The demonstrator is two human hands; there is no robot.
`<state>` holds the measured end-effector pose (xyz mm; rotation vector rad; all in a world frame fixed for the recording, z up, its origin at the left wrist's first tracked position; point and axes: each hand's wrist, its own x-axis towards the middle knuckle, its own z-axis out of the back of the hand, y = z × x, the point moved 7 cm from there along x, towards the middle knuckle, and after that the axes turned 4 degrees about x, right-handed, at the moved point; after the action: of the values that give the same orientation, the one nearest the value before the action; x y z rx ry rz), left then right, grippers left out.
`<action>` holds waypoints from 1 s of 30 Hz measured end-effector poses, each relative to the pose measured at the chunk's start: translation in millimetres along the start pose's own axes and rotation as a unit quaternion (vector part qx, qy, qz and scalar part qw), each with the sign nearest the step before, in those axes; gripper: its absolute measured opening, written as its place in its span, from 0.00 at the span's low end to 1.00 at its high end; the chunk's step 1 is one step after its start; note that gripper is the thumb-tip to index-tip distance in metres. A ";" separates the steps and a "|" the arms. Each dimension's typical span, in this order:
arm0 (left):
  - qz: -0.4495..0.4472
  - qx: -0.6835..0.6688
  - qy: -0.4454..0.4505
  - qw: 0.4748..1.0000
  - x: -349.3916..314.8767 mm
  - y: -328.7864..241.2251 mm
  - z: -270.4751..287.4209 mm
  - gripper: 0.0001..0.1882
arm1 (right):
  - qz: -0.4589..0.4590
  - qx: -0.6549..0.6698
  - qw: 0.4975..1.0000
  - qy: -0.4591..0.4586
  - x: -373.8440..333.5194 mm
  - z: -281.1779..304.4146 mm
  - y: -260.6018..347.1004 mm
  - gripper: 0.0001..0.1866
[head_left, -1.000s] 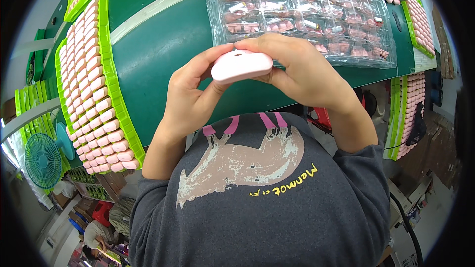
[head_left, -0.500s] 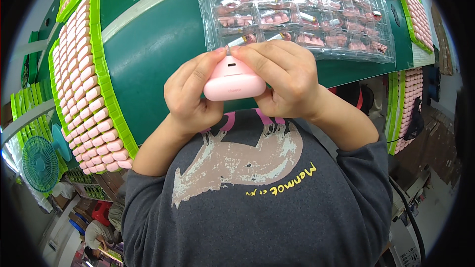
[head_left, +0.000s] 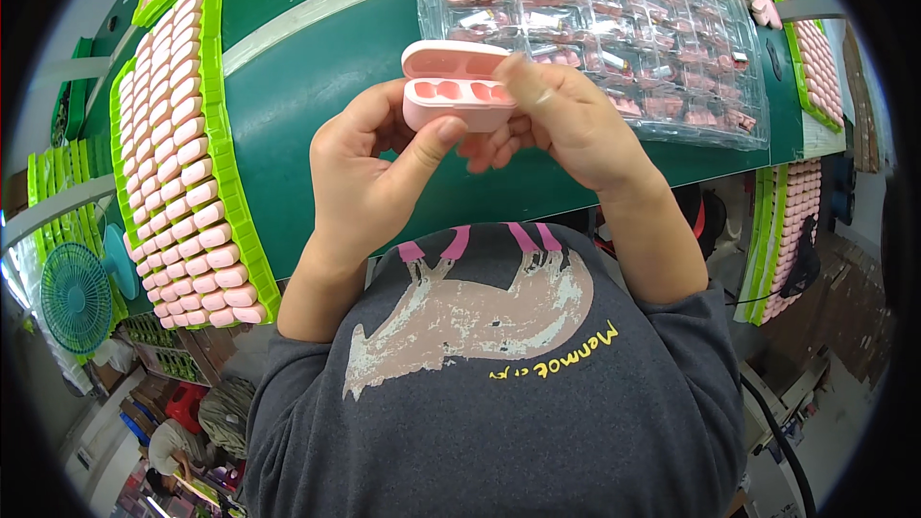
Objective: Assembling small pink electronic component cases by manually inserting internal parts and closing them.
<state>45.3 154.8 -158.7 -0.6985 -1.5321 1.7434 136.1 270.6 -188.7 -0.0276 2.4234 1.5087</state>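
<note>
A pink earbud charging case [head_left: 451,113] is held above the green table with its lid [head_left: 453,59] raised. Inside, the white-rimmed earbud hollows show pink, with no earbuds visible in them. My left hand [head_left: 369,158] is closed round the case's left end, thumb pressed on the front. My right hand [head_left: 580,125] is at the right end, its thumb smeared by motion beside the lid and its fingers curled below. Whether those fingers grip the case is unclear. Just beyond, a clear plastic compartment tray [head_left: 600,125] holds several pink parts and small white-and-pink pieces.
Bright green trays [head_left: 225,192] filled with rows of pink cases stand on the left, with similar green trays [head_left: 811,101] at the right. Loose pink pieces [head_left: 763,10] lie near the far right. A green fan [head_left: 77,297] stands at left; another person [head_left: 173,446] sits at lower left.
The case has gone from closed, held by both hands, to lid raised with its inside facing me. It has moved up slightly. My right hand has shifted to its right end.
</note>
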 end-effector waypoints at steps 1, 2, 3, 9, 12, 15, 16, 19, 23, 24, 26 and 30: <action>-0.007 -0.002 -0.010 1.000 0.9 -0.6 0.4 0.14 | 0.007 -0.007 0.999 -0.046 0.7 3.1 2.7 0.38; -0.006 -0.001 -0.013 1.000 1.8 0.2 2.0 0.14 | 0.007 -0.007 0.999 -0.043 1.8 3.4 1.7 0.38; 0.013 -0.002 -0.009 1.000 2.4 4.0 2.7 0.14 | 0.028 -0.015 0.995 -0.090 1.7 12.3 3.1 0.40; 0.044 -0.024 -0.002 0.999 6.2 12.3 -1.8 0.13 | 0.031 -0.035 0.990 -0.136 -0.8 30.3 10.0 0.45; 0.068 -0.049 0.009 0.996 10.5 20.1 -3.0 0.13 | -0.008 -0.056 0.991 -0.125 2.4 29.9 2.2 0.45; 0.101 -0.073 0.013 0.992 14.3 27.5 0.7 0.13 | 0.107 -0.038 0.987 -0.119 5.5 25.9 16.6 0.39; 0.117 -0.081 0.014 0.990 15.1 30.2 2.7 0.15 | 0.133 -0.025 0.984 -0.112 6.1 25.7 20.3 0.32; 0.058 -0.071 0.016 0.996 9.9 31.3 0.1 0.15 | 0.134 -0.088 0.985 -0.068 3.0 11.7 26.2 0.23; -0.073 0.151 0.141 0.976 7.9 3.5 -1.1 0.28 | 0.106 -0.269 0.957 -0.017 3.2 -19.1 25.1 0.33; -0.119 0.214 0.167 0.955 2.4 1.6 -1.1 0.27 | 0.135 -0.324 0.936 -0.030 0.4 -25.2 29.7 0.35; -0.112 0.259 0.140 0.949 -7.2 0.7 35.2 0.25 | 0.175 -0.391 0.901 -0.058 -2.1 -30.4 43.3 0.39; -0.075 0.331 -0.041 0.940 -13.4 7.6 180.9 0.14 | 0.188 -0.386 0.896 -0.112 -7.1 -12.9 61.1 0.36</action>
<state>-88.8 33.9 -139.0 -0.1623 -0.9122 2.0157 129.8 285.9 -128.2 0.4480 1.5675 2.3989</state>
